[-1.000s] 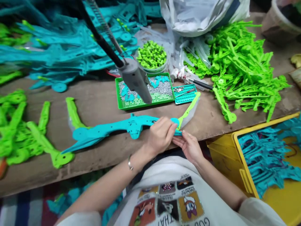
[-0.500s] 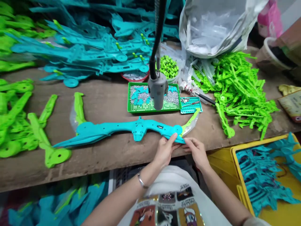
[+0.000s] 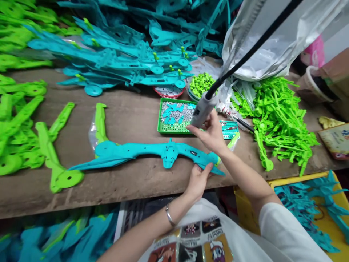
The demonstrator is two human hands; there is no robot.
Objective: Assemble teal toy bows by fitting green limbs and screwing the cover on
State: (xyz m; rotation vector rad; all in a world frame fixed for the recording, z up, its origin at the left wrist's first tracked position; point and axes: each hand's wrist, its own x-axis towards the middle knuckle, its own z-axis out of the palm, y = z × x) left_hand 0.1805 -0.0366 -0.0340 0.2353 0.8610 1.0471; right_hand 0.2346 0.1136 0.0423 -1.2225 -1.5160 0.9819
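Where the brown bench (image 3: 114, 187) begins at my left, lime-green parts (image 3: 20, 133) lie heaped, near the turquoise bow-shaped piece (image 3: 148, 148), which lies along the bench by its front edge; a lime-green arm (image 3: 100, 122) juts out behind its left end; farther along, a green tray (image 3: 174, 128) of small silvery pieces (image 3: 185, 115) and turquoise bits (image 3: 171, 120) sits behind it; my left hand (image 3: 196, 182), a silver bangle (image 3: 169, 215) at the wrist, pinches the piece near its right end, thumb on top and fingers beneath, the gap narrow; beyond, my right hand (image 3: 213, 134) is raised at the grey hanging tool (image 3: 203, 108), thumb by its lower end, though I cannot tell whether the fingers close on it; a small teal tray (image 3: 230, 135) shows just past that hand; farther right, another lime-green heap (image 3: 283, 125) spreads near a yellow crate (image 3: 247, 209) holding turquoise parts (image 3: 294, 207).
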